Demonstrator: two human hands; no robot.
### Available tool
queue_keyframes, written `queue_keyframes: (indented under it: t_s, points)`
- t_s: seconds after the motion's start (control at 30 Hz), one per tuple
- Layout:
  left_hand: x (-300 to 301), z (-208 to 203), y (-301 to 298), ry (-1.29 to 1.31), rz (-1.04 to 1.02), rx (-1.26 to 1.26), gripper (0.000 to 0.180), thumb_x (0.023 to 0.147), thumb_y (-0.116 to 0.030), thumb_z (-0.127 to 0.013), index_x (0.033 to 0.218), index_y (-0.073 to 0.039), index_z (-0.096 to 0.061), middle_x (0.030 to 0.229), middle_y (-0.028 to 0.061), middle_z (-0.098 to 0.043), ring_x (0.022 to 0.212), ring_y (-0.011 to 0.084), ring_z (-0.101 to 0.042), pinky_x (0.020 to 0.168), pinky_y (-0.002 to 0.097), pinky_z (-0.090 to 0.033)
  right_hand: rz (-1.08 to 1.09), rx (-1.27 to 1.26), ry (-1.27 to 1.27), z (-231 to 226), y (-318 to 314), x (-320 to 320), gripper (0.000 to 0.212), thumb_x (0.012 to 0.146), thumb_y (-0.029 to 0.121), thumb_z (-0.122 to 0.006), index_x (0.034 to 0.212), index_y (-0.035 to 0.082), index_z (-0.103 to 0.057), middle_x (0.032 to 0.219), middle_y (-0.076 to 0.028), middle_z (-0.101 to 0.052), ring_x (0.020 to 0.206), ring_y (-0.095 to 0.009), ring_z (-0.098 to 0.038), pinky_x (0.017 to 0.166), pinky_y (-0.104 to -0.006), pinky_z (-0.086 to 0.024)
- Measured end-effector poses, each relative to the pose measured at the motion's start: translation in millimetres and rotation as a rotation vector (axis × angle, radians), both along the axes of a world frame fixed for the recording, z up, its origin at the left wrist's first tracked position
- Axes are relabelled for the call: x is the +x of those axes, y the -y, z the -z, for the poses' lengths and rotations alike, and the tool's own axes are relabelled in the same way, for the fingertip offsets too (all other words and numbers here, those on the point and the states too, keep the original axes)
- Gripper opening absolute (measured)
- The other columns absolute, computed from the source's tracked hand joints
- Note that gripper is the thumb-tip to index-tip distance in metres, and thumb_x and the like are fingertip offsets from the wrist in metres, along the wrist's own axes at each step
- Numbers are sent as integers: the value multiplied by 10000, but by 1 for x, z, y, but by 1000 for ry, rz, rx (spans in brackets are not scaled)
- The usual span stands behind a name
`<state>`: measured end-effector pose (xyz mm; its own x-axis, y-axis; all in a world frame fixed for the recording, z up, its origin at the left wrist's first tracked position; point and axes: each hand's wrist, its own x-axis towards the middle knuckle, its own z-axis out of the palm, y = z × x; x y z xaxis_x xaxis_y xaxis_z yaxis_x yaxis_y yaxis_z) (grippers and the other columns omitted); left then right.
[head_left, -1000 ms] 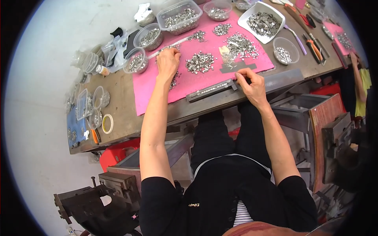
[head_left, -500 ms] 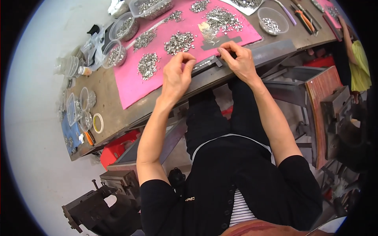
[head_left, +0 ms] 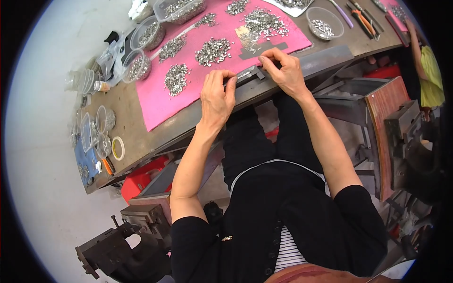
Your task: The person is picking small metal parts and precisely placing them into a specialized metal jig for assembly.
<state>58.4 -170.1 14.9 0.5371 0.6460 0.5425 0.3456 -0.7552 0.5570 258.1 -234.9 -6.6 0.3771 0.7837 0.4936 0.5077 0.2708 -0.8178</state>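
Observation:
My left hand [head_left: 218,96] is closed in a pinch at the left end of a narrow dark metal bar [head_left: 255,74], which lies at the bench's near edge. A row of small shiny pieces [head_left: 243,75] shows along that bar. Above its right end, thumb and forefinger of my right hand [head_left: 286,75] are pinched together. Whatever either pinch holds is too small or hidden to make out. Just beyond the bar, a flat grey plate [head_left: 278,48] lies on a pink sheet [head_left: 155,106], beside a bundle of thin pale wire-like pieces [head_left: 249,42].
Piles of small metal pieces [head_left: 213,51] cover parts of the sheet. Clear plastic tubs [head_left: 138,66] stand left, and a round tub [head_left: 324,24] right, near orange-handled pliers [head_left: 363,22]. A tape roll [head_left: 118,148] lies far left. Another person's yellow garment [head_left: 431,78] shows right.
My left hand has lowered slightly and shifted right along the bar, its fingers drawing lower over the bar's left end. My right hand has barely moved.

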Motion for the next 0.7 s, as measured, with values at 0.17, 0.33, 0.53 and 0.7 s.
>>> queue_keyframes:
  t_s: [0.17,0.33,0.53,0.7]
  points:
    - [-1,-3,1,-2,13,50,129,839,2,-693,949,-7,-626,897,142,-632,838,334,-610,734,419,-489,0,4,2,-2,-1,0,130,942,112,-679,950,-17,-677,740,-55,-690,677,-105,-674,622,-260,-506]
    - [-3,-1,5,-78,-2,148,128,828,-5,-703,939,-26,-642,909,119,-660,835,302,-630,797,407,-517,-5,-34,-53,-3,2,-2,119,942,108,-677,932,-11,-673,734,-49,-689,664,-88,-655,607,-250,-487]
    - [-12,-10,2,-86,73,231,120,855,-73,-723,971,-51,-699,942,104,-698,881,303,-647,915,433,-501,6,-19,-72,-1,1,-2,117,917,120,-688,909,4,-673,720,-94,-684,642,-182,-668,618,-311,-504]
    - [-29,-21,-67,-60,-124,106,82,868,-112,-694,931,-71,-726,879,102,-708,826,294,-637,744,407,-477,22,-25,-45,-2,1,-2,121,917,124,-688,898,7,-667,715,-95,-681,632,-189,-661,616,-315,-502]
